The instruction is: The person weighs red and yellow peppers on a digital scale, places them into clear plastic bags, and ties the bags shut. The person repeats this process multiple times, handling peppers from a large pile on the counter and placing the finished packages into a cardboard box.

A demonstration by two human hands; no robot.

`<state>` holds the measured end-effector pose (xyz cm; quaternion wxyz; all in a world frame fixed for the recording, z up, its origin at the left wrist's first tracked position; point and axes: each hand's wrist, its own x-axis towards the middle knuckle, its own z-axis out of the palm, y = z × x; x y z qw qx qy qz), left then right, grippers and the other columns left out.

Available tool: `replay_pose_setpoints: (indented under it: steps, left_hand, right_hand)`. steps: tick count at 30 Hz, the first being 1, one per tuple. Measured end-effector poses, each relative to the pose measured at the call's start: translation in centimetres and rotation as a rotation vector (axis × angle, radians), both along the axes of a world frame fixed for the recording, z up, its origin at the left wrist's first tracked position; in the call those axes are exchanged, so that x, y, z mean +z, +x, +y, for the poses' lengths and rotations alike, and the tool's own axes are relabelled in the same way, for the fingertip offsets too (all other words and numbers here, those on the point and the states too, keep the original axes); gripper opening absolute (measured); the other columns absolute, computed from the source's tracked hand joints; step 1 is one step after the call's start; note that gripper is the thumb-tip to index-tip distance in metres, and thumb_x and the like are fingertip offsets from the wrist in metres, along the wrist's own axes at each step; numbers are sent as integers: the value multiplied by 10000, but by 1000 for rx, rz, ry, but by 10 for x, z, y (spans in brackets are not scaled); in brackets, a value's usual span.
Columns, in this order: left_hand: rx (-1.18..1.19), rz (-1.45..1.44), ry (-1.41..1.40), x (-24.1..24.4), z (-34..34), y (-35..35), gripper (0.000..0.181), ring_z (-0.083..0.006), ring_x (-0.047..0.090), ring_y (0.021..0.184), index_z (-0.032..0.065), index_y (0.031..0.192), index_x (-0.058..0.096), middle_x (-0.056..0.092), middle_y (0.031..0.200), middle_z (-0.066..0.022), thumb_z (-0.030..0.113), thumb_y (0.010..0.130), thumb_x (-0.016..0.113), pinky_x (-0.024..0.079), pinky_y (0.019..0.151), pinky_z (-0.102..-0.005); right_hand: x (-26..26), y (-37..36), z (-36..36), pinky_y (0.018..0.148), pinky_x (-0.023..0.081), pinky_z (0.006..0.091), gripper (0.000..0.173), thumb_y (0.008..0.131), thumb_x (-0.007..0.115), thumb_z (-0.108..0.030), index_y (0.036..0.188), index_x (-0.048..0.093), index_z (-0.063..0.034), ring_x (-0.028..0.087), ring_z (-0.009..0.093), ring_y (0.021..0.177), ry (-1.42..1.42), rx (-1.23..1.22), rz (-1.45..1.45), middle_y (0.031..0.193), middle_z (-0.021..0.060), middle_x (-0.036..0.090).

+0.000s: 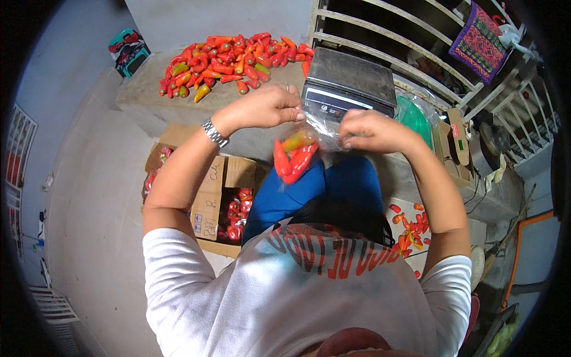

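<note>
A clear plastic bag with several red peppers and a greenish-yellow one hangs above my lap. My left hand pinches one side of its gathered neck between thumb and fingers. On the other side, my right hand grips the stretched, twisted plastic. Just beyond my hands stands a black digital scale with a flat, worn platform. To its left, a heap of red, orange and green peppers lies on a concrete ledge.
Below the ledge, an open cardboard box holds bagged peppers. Loose peppers lie on the floor at my right. Green plastic and a small carton sit right of the scale. White metal bars rise behind it.
</note>
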<state>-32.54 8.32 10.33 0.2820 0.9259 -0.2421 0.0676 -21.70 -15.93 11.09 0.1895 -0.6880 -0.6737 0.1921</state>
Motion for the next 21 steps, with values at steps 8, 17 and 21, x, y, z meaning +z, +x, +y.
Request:
replay_pose_setpoints:
  steps: [8, 17, 21]
  left_hand:
    - [81, -53, 136, 27, -3, -27, 172, -289, 551, 697, -5, 758, 617, 568, 734, -135, 165, 783, 607, 433, 632, -356]
    - [204, 44, -267, 37, -1, -20, 148, -174, 571, 704, 31, 908, 653, 591, 769, -81, 73, 789, 576, 444, 667, -286]
    - [194, 87, -493, 33, -3, -15, 234, -122, 548, 730, 10, 978, 638, 585, 808, -51, 9, 788, 503, 441, 684, -258]
  right_hand:
    - [-4, -6, -6, 705, 442, 334, 152, 799, 464, 15, 915, 558, -10, 546, 262, 778, 391, -224, -234, 826, 117, 513]
    - [10, -11, -8, 726, 456, 245, 145, 805, 525, -3, 942, 568, -28, 537, 85, 784, 647, -552, 368, 862, 14, 561]
    - [15, -5, -9, 773, 449, 234, 126, 823, 534, -8, 944, 561, -29, 534, 88, 816, 785, -509, 648, 904, 11, 562]
